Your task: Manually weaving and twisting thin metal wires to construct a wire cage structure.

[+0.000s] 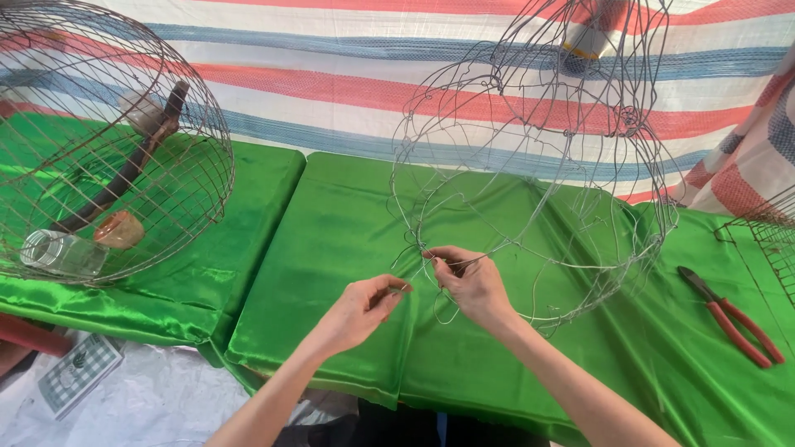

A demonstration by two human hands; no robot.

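Note:
A half-built wire cage frame of thin grey hoops and ribs lies on its side on the green satin cloth. My right hand pinches a joint on its lower front hoop. My left hand is just to the left and a little nearer me, its fingertips closed on the loose end of a thin wire that runs to that same joint. Both forearms reach in from the bottom edge.
A finished domed wire cage stands at the left over a wooden stick, a glass jar and a brown lump. Red-handled pliers lie at the right, beside another wire mesh piece. A striped tarp hangs behind.

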